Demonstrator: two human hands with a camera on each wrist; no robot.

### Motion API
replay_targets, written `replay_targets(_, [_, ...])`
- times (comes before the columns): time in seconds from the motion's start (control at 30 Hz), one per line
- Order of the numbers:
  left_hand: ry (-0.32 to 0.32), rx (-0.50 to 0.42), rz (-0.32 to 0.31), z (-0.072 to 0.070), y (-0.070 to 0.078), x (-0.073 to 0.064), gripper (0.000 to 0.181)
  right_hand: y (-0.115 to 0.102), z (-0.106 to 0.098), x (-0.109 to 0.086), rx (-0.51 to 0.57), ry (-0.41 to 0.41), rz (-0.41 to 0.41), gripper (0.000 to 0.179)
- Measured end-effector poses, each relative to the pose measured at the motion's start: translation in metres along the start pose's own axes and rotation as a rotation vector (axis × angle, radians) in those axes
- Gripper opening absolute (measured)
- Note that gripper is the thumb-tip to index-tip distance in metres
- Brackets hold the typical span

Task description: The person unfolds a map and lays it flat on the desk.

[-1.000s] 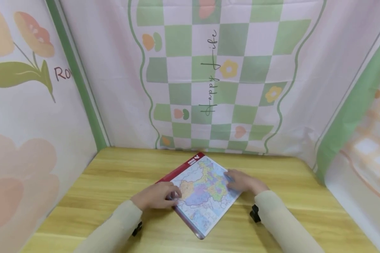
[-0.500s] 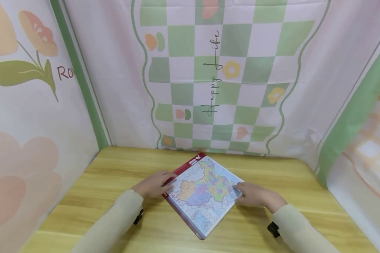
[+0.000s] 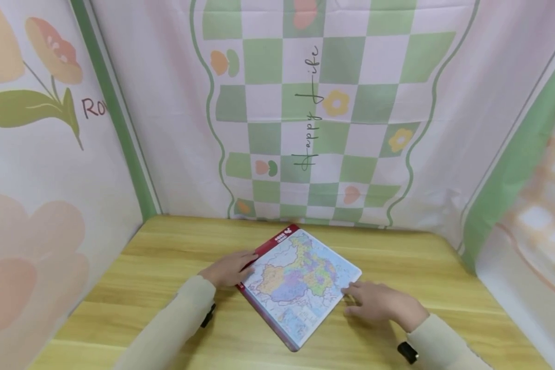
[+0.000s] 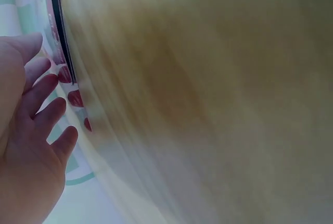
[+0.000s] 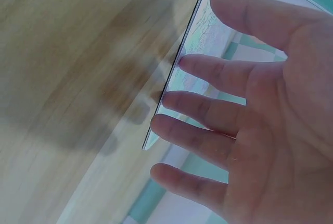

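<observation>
A thin flat board printed with a colourful map [image 3: 296, 282] lies turned cornerwise on the wooden table, a dark red strip along its upper left edge. My left hand [image 3: 228, 268] rests at its left corner, fingers extended over the red strip. At the lower right edge is my right hand [image 3: 379, 303], its fingertips right at the rim and the thumb spread apart. In the right wrist view the fingers [image 5: 197, 135] are loosely straight beside the board's dark thin edge [image 5: 179, 52]. The left wrist view shows the board [image 4: 58, 31] edge-on next to relaxed fingers.
The wooden table [image 3: 166, 246] reaches back to a curtain [image 3: 342, 133] with green and white checks and printed lettering. Floral fabric [image 3: 37, 169] hangs at the left, and another curtain [image 3: 504, 195] stands at the right.
My right hand has slid down along the board's right edge and outward, uncovering the right corner. The left hand has moved up slightly, its fingers straightening. The board has stayed nearly in place.
</observation>
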State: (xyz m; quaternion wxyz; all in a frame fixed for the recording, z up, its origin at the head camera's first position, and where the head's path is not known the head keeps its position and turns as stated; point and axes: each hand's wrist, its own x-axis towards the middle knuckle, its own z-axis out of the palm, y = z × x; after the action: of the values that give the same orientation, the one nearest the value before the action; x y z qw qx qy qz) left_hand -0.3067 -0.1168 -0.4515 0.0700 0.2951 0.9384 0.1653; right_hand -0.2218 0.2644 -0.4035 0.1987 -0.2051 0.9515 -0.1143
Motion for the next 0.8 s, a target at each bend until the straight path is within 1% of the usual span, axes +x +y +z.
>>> replay_targets(0.13, [-0.006,-0.006,-0.009,0.003,-0.004,-0.001,0.051,-0.001,0.000,-0.001,0.000,-0.002,0.005,0.058])
replay_targets(0.33, [0.001,-0.022,-0.002,0.007,-0.008,-0.003,0.052,0.000,0.000,0.001,0.011,0.001,-0.003,0.056])
replay_targets(0.43, [-0.006,-0.020,-0.015,0.006,-0.006,-0.004,0.052,0.002,0.001,0.003,0.021,0.007,-0.019,0.056])
replay_targets(0.6, [-0.011,-0.024,-0.018,0.003,-0.002,-0.007,0.052,0.008,0.002,0.008,0.026,0.031,-0.040,0.055])
replay_targets(0.8, [-0.009,0.016,-0.016,0.005,-0.002,-0.011,0.053,0.011,0.001,0.016,0.002,0.076,-0.038,0.053])
